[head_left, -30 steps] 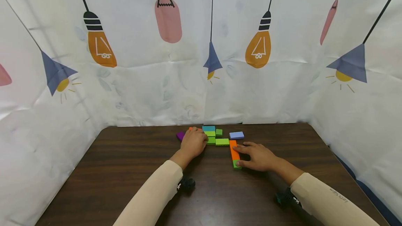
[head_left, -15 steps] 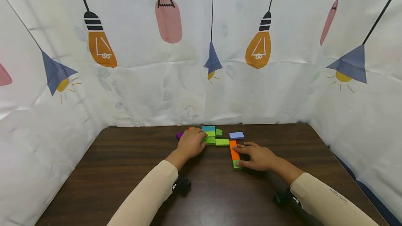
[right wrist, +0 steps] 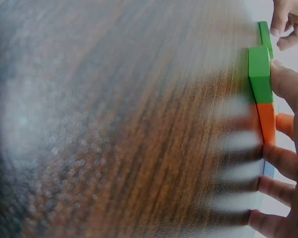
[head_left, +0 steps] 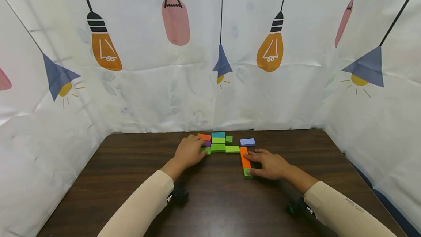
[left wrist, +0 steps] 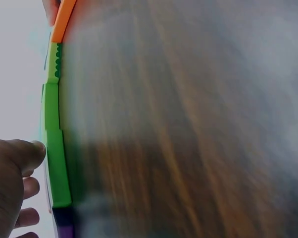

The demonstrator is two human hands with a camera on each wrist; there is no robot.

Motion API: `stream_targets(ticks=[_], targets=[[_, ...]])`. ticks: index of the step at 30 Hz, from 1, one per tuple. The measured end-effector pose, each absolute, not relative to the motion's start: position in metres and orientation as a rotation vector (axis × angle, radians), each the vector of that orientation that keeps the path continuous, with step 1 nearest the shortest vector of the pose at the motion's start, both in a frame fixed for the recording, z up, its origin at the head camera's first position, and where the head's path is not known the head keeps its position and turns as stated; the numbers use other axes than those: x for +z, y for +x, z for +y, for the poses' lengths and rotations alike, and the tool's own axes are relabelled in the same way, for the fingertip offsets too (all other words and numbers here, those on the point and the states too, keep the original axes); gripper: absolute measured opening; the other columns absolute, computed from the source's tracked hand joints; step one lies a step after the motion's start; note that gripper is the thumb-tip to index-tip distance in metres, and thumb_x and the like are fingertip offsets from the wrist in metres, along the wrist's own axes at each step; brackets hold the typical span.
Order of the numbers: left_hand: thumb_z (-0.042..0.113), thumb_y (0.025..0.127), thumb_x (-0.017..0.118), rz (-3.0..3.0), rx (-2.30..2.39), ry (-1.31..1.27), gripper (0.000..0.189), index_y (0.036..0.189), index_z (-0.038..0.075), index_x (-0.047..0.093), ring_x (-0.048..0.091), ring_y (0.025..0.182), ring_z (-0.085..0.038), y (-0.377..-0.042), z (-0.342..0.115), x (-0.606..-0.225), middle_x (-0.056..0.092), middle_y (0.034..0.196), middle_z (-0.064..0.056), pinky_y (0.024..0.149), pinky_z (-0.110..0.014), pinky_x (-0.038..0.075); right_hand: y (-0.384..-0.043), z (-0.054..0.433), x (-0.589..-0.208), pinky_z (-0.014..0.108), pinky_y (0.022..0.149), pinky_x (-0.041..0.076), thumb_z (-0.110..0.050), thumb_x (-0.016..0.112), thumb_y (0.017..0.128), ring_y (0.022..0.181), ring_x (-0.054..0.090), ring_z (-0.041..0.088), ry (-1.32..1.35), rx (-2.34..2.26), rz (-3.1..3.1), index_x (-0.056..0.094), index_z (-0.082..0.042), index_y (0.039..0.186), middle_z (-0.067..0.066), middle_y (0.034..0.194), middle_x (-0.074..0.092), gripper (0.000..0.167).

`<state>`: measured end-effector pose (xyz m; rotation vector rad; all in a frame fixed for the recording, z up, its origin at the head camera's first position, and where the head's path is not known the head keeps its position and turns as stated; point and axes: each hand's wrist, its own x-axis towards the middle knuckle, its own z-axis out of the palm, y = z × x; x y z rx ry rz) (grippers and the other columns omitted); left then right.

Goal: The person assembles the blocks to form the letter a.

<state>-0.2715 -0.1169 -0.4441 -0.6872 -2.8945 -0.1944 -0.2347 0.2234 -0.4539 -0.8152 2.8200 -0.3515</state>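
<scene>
My left hand hovers at the left end of a flat arrangement of coloured blocks, its thumb beside a green block; I cannot tell whether they touch. Partly covered by that hand are a purple block and an orange-red block. Rightward, more green blocks and a lime block lie in line. My right hand rests with spread fingers at an orange block, its thumb on the small green block at that block's near end.
A teal block and a small green block lie at the back of the arrangement. Apart from it sits a light-blue block. The brown wooden table meets a patterned cloth behind.
My left hand has drawn leftward, uncovering the orange-red, purple and left green blocks; the purple end formerly seen on its left is now hidden. My right hand stays put.
</scene>
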Motion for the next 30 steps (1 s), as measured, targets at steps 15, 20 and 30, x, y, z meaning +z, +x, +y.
stream_targets(ticks=[15,20,30], targets=[[0.036,0.094,0.075,-2.888,-0.157,-0.677,0.026,0.114,0.019,0.076,0.054,0.098,-0.026,-0.261,-0.129,-0.452,0.064,0.104,-0.002,0.084,-0.045,0.046,-0.233,0.224,-0.452,0.06,0.081,0.052,-0.068,0.055,0.096,0.147,0.033,0.037,-0.838,-0.375,2.816,0.047,-0.024,0.156,0.004,0.158,0.044,0.075],[0.035,0.094,0.075,-2.881,-0.172,-0.684,0.024,0.113,0.019,0.076,0.053,0.098,-0.026,-0.259,-0.13,-0.454,0.063,0.103,-0.002,0.085,-0.045,0.047,-0.233,0.224,-0.454,0.06,0.081,0.052,-0.067,0.056,0.096,0.147,0.033,0.037,-0.848,-0.377,2.821,0.048,-0.023,0.156,0.004,0.158,0.044,0.074],[0.045,0.091,0.076,-2.886,-0.247,-0.703,0.029,0.105,0.02,0.074,0.054,0.103,-0.026,-0.251,-0.131,-0.453,0.064,0.106,-0.002,0.091,-0.047,0.047,-0.232,0.224,-0.453,0.058,0.078,0.053,-0.068,0.055,0.096,0.147,0.034,0.036,-0.837,-0.368,2.826,0.047,-0.025,0.156,0.003,0.158,0.045,0.074]])
